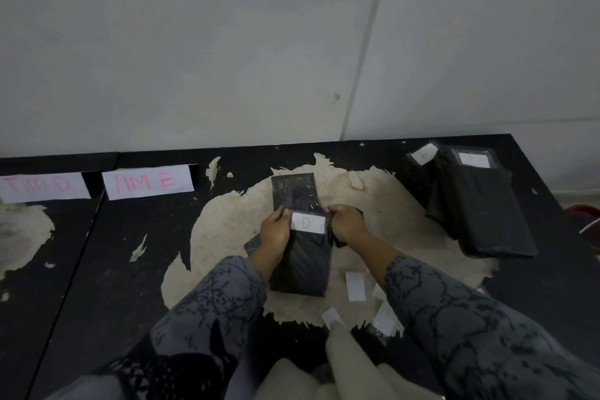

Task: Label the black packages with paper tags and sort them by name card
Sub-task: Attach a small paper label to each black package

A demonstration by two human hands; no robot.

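Note:
A black package (pixel 306 265) lies in the middle of the worn table, with a white paper tag (pixel 307 223) marked "D" at its top end. My left hand (pixel 275 232) grips the package's upper left edge. My right hand (pixel 348 223) grips its upper right edge, fingers next to the tag. Another black package (pixel 293 190) lies just behind it, without a visible tag. A stack of tagged black packages (pixel 477 204) sits at the right. Two name cards with pink lettering stand at the back left: one reads "TIM E" (pixel 147 182), the other (pixel 42 187) is faint.
Several loose white paper tags (pixel 354 286) lie near the table's front edge, between my arms. The black tabletop (pixel 130 253) is peeled to a pale patch in the middle. A grey wall rises behind. A red object (pixel 586 214) shows past the right edge.

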